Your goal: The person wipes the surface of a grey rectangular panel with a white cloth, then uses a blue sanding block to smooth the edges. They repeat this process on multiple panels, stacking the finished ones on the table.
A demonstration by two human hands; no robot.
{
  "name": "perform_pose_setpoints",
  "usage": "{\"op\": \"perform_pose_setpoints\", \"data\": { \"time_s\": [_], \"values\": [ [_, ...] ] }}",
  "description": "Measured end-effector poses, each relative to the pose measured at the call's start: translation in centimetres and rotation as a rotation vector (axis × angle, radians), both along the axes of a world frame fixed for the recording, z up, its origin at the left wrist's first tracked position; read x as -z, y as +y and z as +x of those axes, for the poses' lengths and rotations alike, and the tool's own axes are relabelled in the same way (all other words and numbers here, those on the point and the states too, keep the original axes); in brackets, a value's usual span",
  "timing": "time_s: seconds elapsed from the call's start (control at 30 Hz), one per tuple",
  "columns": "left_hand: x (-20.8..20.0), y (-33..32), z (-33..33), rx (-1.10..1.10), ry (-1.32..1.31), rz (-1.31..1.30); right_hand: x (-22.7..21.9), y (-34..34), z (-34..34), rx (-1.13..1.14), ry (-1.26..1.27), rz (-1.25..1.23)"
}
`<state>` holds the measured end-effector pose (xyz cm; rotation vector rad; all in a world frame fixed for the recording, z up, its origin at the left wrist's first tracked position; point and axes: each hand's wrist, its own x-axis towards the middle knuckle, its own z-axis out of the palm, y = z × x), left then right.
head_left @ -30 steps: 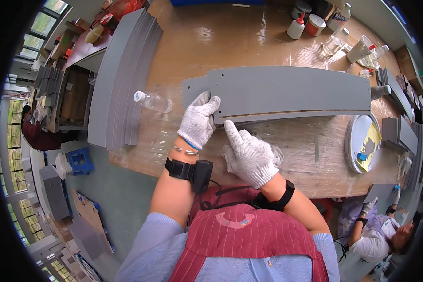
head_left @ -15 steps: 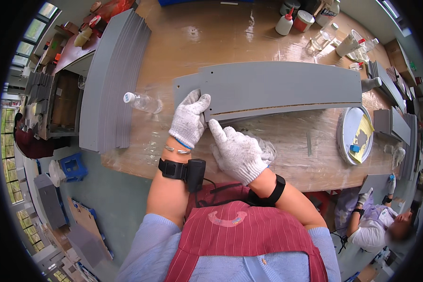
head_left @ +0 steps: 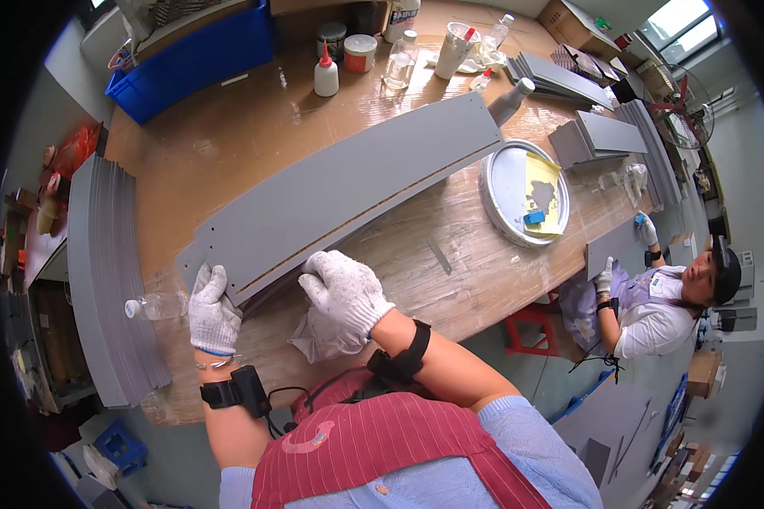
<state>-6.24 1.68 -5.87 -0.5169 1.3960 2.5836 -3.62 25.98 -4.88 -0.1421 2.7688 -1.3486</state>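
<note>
A long grey panel (head_left: 348,187) lies slantwise on top of at least one other grey panel, whose end (head_left: 189,259) pokes out at the left. Small dark holes mark its left end, and a brown groove runs along its near edge. My left hand (head_left: 215,312), in a white knit glove, grips the panel at its near left corner. At the near edge, my gloved right hand (head_left: 348,293) is closed with its fingertips together; whatever they hold is hidden. Beneath that hand lies a crumpled whitish cloth or plastic (head_left: 318,337). A clear bottle (head_left: 163,306) lies beside my left hand.
Tall grey panels are stacked (head_left: 115,280) on the left. A round lid (head_left: 502,216) carries yellow sandpaper (head_left: 542,182) and a blue block (head_left: 533,218). Glue bottles (head_left: 326,76), tubs and a blue bin (head_left: 195,64) stand behind. On the right sits a co-worker (head_left: 654,297) holding a panel.
The view has swung to the right, so the panel now slants. My right hand has moved from the panel's left corner along its near edge, its extended finger now curled.
</note>
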Motion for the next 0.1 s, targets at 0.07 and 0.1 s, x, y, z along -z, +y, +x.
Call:
{"op": "perform_pose_setpoints", "data": {
  "time_s": [0.07, 0.1],
  "values": [
    [0.5, -0.2, -0.1, 0.02, 0.037, -0.004, 0.7, 1.9, -0.8, 0.103, -0.119, -0.013],
    [0.6, -0.1, -0.3, 0.035, 0.062, 0.003, 1.8, 2.8, -1.1, 0.174, -0.152, -0.108]
  ]
}}
